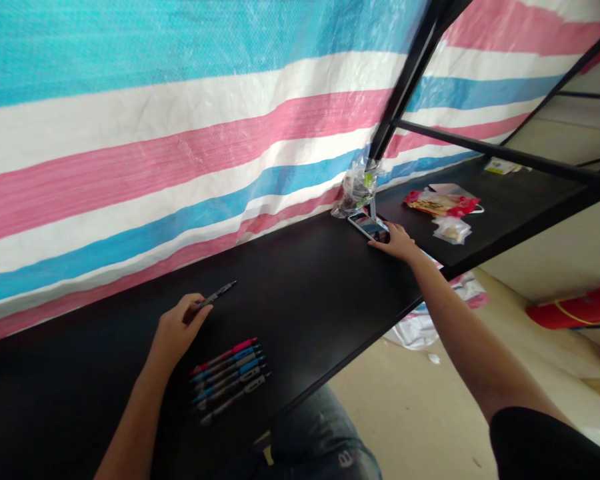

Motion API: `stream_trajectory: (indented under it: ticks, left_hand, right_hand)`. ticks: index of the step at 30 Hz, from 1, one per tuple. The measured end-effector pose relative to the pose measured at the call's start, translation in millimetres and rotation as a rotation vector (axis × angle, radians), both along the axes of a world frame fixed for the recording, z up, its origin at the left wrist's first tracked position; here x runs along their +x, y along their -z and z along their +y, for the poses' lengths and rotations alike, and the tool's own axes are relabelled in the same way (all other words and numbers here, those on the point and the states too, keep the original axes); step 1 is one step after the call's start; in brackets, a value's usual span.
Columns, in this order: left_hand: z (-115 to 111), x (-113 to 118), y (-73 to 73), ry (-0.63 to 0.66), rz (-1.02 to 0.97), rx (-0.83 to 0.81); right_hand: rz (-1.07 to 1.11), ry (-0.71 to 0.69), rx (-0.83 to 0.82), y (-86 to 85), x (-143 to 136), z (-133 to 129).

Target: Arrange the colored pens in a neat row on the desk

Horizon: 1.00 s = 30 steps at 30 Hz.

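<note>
My left hand (181, 328) is closed around a dark grey pen (219, 293), whose tip points up and to the right above the black table (300, 293). Below that hand lies a row of several pens (230, 377) side by side, with red, blue, grey and black parts. Far to the right, my right hand (396, 243) grips the near end of a smartphone (367, 227) at the back of the table. My fingers cover that end of the phone, and I cannot tell whether it rests on the surface.
A clear plastic bag (356, 190) stands against the striped sheet (180, 167) by a black metal post (405, 80). Red packets (443, 202) and a small clear pouch (453, 229) lie on the adjoining black surface. The table's front edge (350, 363) runs above my knee.
</note>
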State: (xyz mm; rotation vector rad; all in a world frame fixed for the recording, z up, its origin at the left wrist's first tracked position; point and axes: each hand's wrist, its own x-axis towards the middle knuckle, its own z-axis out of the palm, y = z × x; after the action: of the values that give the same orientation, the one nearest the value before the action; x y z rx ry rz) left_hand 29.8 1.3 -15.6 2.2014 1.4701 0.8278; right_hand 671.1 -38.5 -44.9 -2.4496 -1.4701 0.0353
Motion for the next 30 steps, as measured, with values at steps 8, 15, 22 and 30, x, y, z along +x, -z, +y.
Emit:
stream_trajectory:
  ticks: [8,15,22,30]
  left_hand:
    - [5.1,-4.3,0.0,0.036,0.056,0.055]
    - [1.4,-2.1,-0.7,-0.026,0.001,-0.022]
    - [1.2,-1.7,-0.2,0.028,-0.013,0.010]
    - [-4.0,2.5,-3.1,0.097,-0.033,-0.030]
  right_hand:
    - [0.050,-0.004,0.026,9.8,6.8,5.2]
    - [0.068,0.070,0.195,18.7,4.5,-5.6]
    - [0.003,0.082,0.240,15.1,-17.7,-11.8]
    - [0.229,-0.326,0.627,-17.3,-197.3,9.1]
